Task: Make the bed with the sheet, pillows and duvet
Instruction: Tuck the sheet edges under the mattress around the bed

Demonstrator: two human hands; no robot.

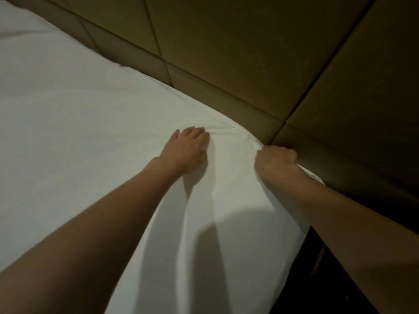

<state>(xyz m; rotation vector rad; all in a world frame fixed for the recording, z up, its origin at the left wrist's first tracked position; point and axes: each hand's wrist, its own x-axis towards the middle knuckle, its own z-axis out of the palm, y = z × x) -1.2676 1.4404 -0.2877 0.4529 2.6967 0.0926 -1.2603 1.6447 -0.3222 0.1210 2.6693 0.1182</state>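
Tucking the sheet at the head corner of the bed.

The white sheet (90,132) covers my bed, smooth but for creases at the corner by the padded headboard (249,53). My left hand (188,149) presses flat, fingers relaxed; my right hand (275,158) is clenched on the sheet's edge. Next, I judge, pull taut and tuck; the headboard crowds the gap. Pillows, duvet unseen.

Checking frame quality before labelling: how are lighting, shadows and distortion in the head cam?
Head view: dim, warm light; the white sheet reads greyish. Both forearms cast hard dark shadows on it below the left hand and right hand. Wide-angle bend curves the padded headboard seams. Lower right corner is near black; slight softness overall.
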